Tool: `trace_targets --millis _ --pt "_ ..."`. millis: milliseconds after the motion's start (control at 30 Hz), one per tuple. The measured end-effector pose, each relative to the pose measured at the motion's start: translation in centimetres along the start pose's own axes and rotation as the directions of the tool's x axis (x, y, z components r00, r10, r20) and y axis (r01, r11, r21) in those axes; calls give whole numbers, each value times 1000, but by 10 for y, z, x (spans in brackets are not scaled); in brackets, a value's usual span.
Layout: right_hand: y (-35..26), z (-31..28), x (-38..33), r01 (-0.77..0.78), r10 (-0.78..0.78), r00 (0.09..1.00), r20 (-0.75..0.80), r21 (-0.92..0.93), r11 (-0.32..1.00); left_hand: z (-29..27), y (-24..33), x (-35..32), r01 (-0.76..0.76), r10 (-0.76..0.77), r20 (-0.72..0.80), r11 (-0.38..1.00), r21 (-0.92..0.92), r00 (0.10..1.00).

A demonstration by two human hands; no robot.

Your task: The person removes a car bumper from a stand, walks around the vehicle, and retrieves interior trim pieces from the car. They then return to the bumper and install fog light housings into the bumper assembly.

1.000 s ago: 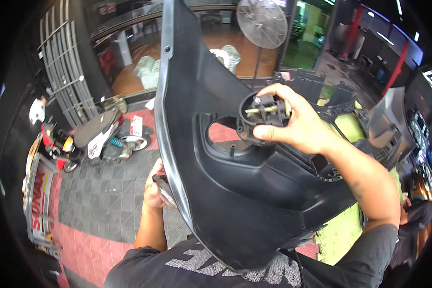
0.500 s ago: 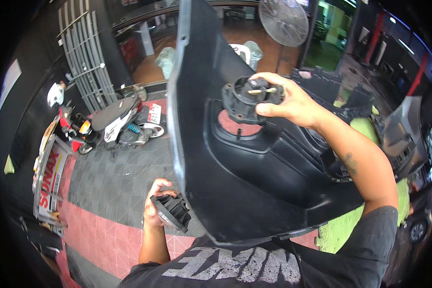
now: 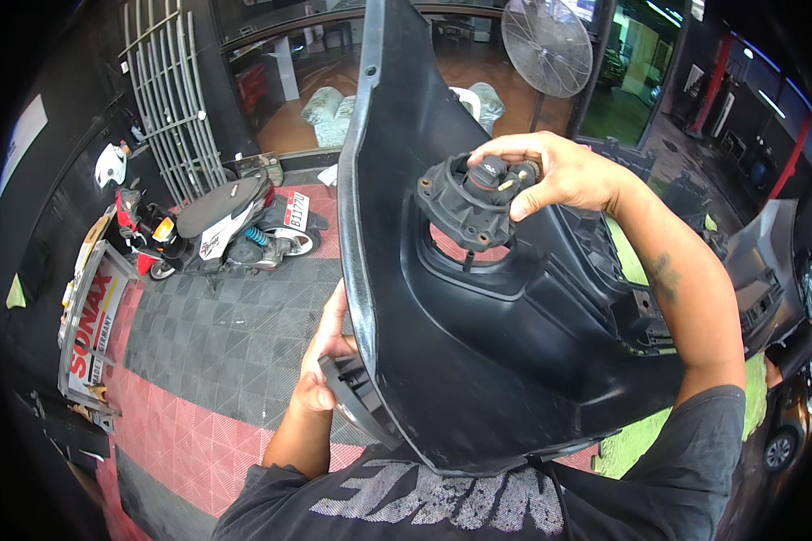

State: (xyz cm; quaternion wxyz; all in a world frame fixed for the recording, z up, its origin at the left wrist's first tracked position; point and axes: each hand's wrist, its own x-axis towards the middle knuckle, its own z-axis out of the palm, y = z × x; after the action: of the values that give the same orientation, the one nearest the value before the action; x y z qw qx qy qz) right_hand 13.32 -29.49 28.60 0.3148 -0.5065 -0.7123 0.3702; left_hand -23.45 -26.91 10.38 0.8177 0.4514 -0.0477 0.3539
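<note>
A big black plastic bumper panel (image 3: 397,352) stands tilted across the middle, in front of my chest. My right hand (image 3: 564,176) grips the back of a black fog lamp (image 3: 469,203), fingers over its top and thumb at its side. That lamp's flanged ring faces the panel's round opening (image 3: 465,245), just above it; I cannot tell whether they touch. My left hand (image 3: 320,361) is at the panel's left edge, holding a second fog lamp (image 3: 361,397). Its pale lens rim faces outward, and its inner side is partly hidden by the panel edge.
A scooter (image 3: 244,221) is parked at the left on grey and red floor tiles. Metal ladder-like bars (image 3: 171,99) lean on the left wall. A fan (image 3: 548,45) stands at the back. More dark body panels (image 3: 767,270) and a car wheel (image 3: 779,449) are at the right.
The left-hand lamp has gone right, partly behind the panel's edge. The right-hand lamp is tilted differently over the opening, showing more of its back. The view has shifted slightly.
</note>
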Motion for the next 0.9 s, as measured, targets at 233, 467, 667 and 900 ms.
trace_targets --millis 233,467,667,900 --pt "-6 -6 12 65 -51 987 151 -87 994 22 -3 9 -50 63 -88 989 142 994" --pt "-19 -13 20 105 -21 958 288 -277 955 3 -12 2 -66 50 99 984 164 994" --pt "-30 -10 16 169 -31 939 343 -378 910 -1 -21 -1 -91 60 168 979 182 984" --pt "-40 -5 7 171 -8 950 311 -504 847 0 -22 2 -76 36 220 981 178 975"
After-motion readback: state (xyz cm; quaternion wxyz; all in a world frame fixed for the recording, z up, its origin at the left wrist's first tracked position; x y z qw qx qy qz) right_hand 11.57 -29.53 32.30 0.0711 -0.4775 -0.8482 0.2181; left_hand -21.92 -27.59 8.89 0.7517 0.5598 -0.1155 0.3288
